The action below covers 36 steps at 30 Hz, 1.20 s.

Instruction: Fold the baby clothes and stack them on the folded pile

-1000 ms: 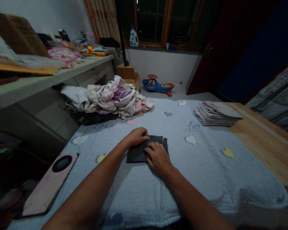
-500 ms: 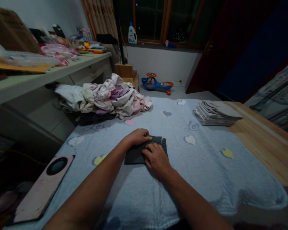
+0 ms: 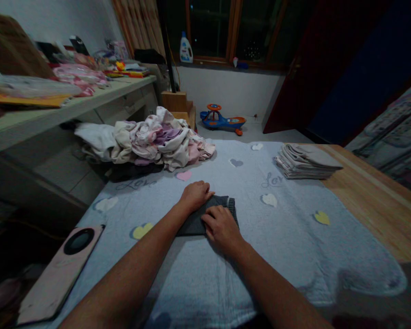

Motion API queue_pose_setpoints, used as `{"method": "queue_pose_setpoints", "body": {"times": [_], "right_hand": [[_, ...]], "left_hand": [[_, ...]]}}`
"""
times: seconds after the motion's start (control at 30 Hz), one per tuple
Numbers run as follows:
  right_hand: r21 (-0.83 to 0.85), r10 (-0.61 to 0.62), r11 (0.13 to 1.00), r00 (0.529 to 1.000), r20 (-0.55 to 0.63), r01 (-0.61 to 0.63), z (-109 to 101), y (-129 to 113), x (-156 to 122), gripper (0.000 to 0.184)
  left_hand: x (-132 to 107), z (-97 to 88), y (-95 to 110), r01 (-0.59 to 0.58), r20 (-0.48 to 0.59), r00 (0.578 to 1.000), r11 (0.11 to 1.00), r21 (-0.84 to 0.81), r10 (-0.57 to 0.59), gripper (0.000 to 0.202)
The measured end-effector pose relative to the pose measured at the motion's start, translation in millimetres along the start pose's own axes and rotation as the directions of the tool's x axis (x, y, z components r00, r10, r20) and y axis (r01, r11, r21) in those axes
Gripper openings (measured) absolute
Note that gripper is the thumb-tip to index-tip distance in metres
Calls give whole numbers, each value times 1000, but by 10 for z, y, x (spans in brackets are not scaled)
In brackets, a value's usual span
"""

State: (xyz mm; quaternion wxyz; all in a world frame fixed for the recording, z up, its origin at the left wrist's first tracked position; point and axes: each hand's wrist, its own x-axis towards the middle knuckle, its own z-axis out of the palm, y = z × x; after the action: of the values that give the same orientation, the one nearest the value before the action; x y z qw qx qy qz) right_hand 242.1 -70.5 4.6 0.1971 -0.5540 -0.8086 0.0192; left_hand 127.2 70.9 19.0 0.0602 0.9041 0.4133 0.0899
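A dark grey garment (image 3: 192, 225), folded into a small rectangle with a ribbed band (image 3: 232, 205) at its right end, lies on the light blue blanket (image 3: 274, 256). At its far left edge my left hand (image 3: 196, 195) is closed, fingers curled onto the cloth and thumb pointing right. My right hand (image 3: 222, 228) rests over the near right part, its bent fingers gripping the fabric and hiding some of it. A heap of loose clothes (image 3: 157, 141) in white, pink and purple sits beyond on the left. At the far right stands a stack of folded cloths (image 3: 306, 162).
A pink phone (image 3: 60, 274) lies at the near left edge. Along the left runs a cluttered desk (image 3: 99, 98). A blue and orange ride-on toy (image 3: 222, 121) stands on the floor beyond. Bare wooden surface (image 3: 373, 196) shows along the right.
My left hand has shifted slightly at the garment's far edge, its fingers more curled. My right hand stays nearly in place on the cloth. The whole view has moved a little.
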Motion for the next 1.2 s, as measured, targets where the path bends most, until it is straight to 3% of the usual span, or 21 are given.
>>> {"method": "queue_pose_setpoints", "body": {"times": [0.1,0.17,0.27,0.37,0.5,0.67,0.77,0.93,1.13,1.2], "right_hand": [[23,1,1000,1000,-16,-1,-7,1,-4,18],[52,18,999,999,-50,-15,-16,5,-10,20],[89,75,994,986,-146,-62,-5,26,-23,26],[58,127,991,975,-182,-118,42,62,-35,35],[-45,235,970,968,-89,-239,64,112,-58,47],[-102,354,930,935,-11,-353,-30,181,-96,55],[-102,361,928,933,8,-358,-55,209,-108,56],[-52,346,937,938,-18,-347,-25,246,-110,56],[70,278,961,928,-250,-269,-56,315,-99,43],[87,252,968,930,-268,-237,-64,320,-101,36]], "left_hand": [[-102,-110,45,-25,-158,986,992,126,45,19],[-225,-157,68,-37,-201,978,995,96,56,23],[-474,-121,97,-83,-172,982,996,-29,77,29],[-710,-2,125,-122,-99,988,991,-48,117,36],[-849,103,154,-70,-39,997,998,3,70,52],[-845,96,170,3,-46,999,999,42,-1,55],[-888,74,197,-16,-94,995,998,59,21,52],[-1023,110,278,-202,-77,975,977,67,207,48],[-1066,194,327,-204,-27,978,977,61,206,48],[-1066,185,339,-193,-38,980,980,53,195,48]]}}
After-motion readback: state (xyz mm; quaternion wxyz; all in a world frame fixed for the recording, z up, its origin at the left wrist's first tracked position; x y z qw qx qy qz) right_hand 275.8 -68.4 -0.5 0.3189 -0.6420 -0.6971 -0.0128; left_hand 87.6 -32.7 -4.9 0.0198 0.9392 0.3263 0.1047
